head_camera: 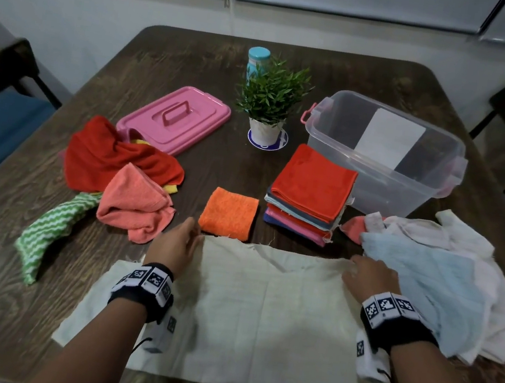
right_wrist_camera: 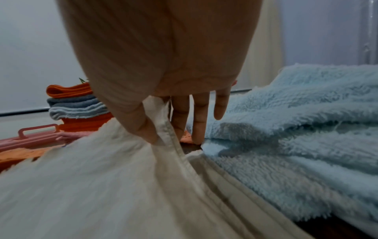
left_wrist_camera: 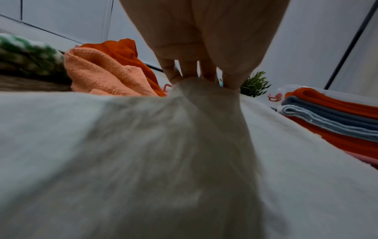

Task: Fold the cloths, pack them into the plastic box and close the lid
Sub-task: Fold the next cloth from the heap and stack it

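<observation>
A large cream cloth (head_camera: 259,315) lies spread at the table's near edge. My left hand (head_camera: 177,244) pinches its far left corner, and the cream cloth (left_wrist_camera: 196,103) bunches up into the fingers (left_wrist_camera: 206,71). My right hand (head_camera: 363,273) pinches the far right corner of the cream cloth (right_wrist_camera: 114,177) between thumb (right_wrist_camera: 143,127) and fingers. A stack of folded cloths (head_camera: 309,193), red on top, stands beside the clear plastic box (head_camera: 383,151). The pink lid (head_camera: 173,118) lies at the back left. A folded orange cloth (head_camera: 229,212) sits just beyond the cream one.
A heap of unfolded red, salmon and green-striped cloths (head_camera: 110,178) lies on the left. A light blue fluffy cloth (head_camera: 426,280) and white cloths are piled on the right, next to my right hand. A potted plant (head_camera: 270,103) and a teal-capped bottle (head_camera: 258,59) stand at the back.
</observation>
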Action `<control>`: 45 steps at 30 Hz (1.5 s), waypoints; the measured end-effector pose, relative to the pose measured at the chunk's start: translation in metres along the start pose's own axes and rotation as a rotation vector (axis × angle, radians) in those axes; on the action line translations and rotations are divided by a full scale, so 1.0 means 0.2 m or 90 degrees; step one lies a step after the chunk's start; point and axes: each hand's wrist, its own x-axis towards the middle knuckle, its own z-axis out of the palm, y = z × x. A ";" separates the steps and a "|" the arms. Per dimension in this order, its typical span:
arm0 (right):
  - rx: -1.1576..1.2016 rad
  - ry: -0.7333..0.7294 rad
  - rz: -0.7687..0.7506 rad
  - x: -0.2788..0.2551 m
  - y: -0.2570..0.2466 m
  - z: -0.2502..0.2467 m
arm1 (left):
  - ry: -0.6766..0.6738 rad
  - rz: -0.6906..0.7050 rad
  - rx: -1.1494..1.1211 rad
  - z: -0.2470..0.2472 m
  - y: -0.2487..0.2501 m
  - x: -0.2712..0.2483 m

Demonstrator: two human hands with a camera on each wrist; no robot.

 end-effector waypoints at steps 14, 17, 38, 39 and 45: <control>0.288 0.006 0.145 0.07 0.01 0.09 | -0.038 -0.063 -0.030 0.03 0.02 0.09; 0.418 -0.005 0.183 0.07 0.02 0.11 | -0.082 -0.036 -0.115 0.03 0.01 0.09; 0.680 0.004 0.120 -0.09 0.13 0.10 | -0.141 0.038 -0.182 -0.08 -0.09 0.02; 0.691 0.011 0.130 -0.10 0.12 0.09 | -0.135 0.030 -0.193 -0.08 -0.09 0.02; 0.719 -0.046 0.105 -0.16 0.15 0.05 | -0.160 0.024 -0.243 -0.14 -0.05 -0.01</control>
